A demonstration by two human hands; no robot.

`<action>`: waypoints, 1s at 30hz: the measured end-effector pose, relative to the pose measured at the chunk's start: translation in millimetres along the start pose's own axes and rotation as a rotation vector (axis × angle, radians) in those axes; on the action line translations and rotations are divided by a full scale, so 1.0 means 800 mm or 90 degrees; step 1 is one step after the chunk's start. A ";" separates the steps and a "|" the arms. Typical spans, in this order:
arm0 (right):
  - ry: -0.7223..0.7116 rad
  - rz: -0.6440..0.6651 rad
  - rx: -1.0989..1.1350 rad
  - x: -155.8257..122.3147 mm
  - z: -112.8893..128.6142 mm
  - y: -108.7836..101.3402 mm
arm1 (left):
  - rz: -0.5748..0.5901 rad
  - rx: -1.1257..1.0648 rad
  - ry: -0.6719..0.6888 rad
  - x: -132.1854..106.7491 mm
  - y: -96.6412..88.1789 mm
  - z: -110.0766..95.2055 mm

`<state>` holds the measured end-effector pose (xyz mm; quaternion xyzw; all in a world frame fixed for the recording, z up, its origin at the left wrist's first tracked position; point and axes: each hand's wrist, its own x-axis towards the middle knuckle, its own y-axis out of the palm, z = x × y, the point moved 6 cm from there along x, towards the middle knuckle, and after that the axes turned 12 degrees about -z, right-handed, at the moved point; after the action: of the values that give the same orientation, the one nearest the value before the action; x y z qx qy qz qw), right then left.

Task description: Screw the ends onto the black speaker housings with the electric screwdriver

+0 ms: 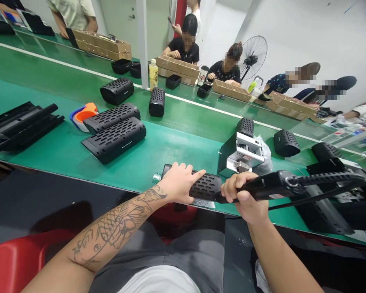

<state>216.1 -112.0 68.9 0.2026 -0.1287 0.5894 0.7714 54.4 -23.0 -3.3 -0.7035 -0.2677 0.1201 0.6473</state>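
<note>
L hand (178, 183) lies on a black holey speaker shell (205, 186) at the near edge of the green belt (79, 158), fingers stretched flat over it, not wrapped round. R hand (242, 195) is closed tight on a black tool (271, 185) whose tip seems to touch the shell's end. Maybe the shell rolls off the edge if the push gets too hard, or the cord (308, 199) snags the grey box (240, 152) behind. Further back 2 more shells (114, 138) lie apart

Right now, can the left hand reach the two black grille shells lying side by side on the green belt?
Probably yes: only bare belt lies between the left hand, holding the near shell, and that pair.
</note>
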 end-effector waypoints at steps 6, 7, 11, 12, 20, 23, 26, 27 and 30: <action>-0.101 -0.264 -0.090 0.068 0.018 -0.089 | -0.008 0.001 -0.059 0.008 0.005 -0.015; -0.142 -0.340 -0.124 0.082 0.019 -0.112 | -0.011 0.000 -0.068 0.009 0.005 -0.018; -0.206 -0.408 -0.181 0.121 -0.002 -0.164 | 0.010 -0.046 -0.095 0.010 -0.004 -0.016; -0.200 -0.397 -0.180 0.123 -0.008 -0.169 | 0.018 -0.064 -0.106 0.009 -0.009 -0.009; -0.157 -0.348 -0.143 0.076 0.018 -0.137 | 0.086 -0.145 -0.232 -0.002 -0.023 0.060; -0.120 -0.309 -0.064 0.053 0.042 -0.096 | 0.079 -0.178 -0.237 -0.003 -0.018 0.061; -0.076 -0.181 0.005 0.036 0.049 -0.037 | 0.074 -0.191 -0.244 -0.003 -0.016 0.060; -0.062 -0.140 0.018 0.031 0.047 -0.018 | 0.072 -0.193 -0.244 -0.002 -0.016 0.060; -0.045 -0.086 0.035 0.024 0.032 0.023 | 0.065 -0.189 -0.245 -0.002 -0.017 0.061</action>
<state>204.4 -102.9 102.9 0.2530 -0.1257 0.5315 0.7986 24.7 17.3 3.3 -0.7675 -0.3649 0.2437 0.4673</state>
